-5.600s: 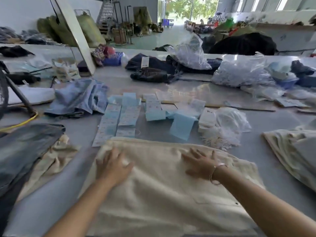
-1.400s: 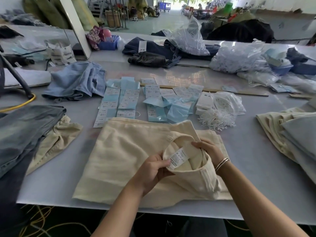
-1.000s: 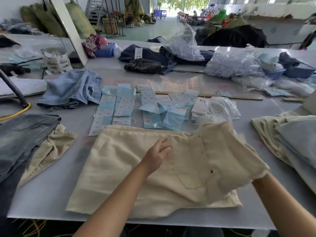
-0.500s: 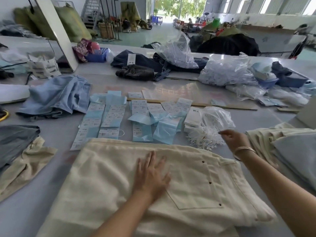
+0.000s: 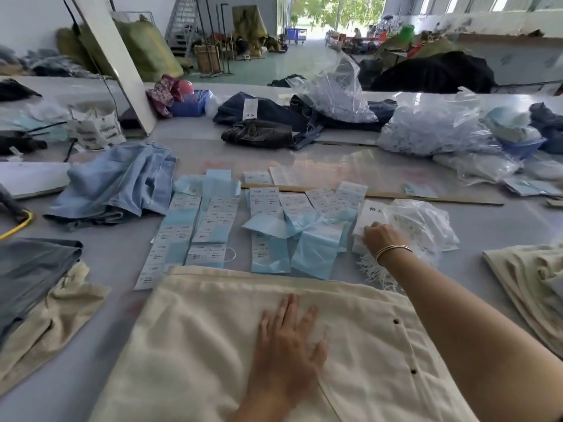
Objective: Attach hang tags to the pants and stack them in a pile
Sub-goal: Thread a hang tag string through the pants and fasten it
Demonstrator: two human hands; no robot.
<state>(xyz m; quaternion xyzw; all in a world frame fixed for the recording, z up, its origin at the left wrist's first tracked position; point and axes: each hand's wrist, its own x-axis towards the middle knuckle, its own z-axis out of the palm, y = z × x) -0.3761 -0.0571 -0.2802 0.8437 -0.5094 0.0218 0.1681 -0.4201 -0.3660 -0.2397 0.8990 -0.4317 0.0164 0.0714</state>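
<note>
The cream pants (image 5: 213,345) lie flat on the grey table (image 5: 487,226), nearest to the person, made of a soft, slightly fuzzy cloth with two small dark studs near a pocket seam. The left hand (image 5: 289,339) rests on them with its fingers straight and spread, holding nothing. The right forearm crosses over the right corner of the pants. The right hand (image 5: 380,239), with a thin bracelet at the wrist, reaches to a small stack of white cards (image 5: 370,216) beside a crinkled clear bag (image 5: 423,223); its fingers bend down on the cards, but whether they grasp one cannot be told. White string loops (image 5: 374,272) lie under the wrist. Just behind the pants, rows of pale blue hang tags (image 5: 213,220) with printed labels lie between the two. At the left are folded grey and beige garments (image 5: 39,284); at the right, a pile of cream pants (image 5: 530,278). Farther back lie crumpled light blue jeans (image 5: 122,181), dark clothes (image 5: 274,123) and full plastic bags (image 5: 432,126).
</note>
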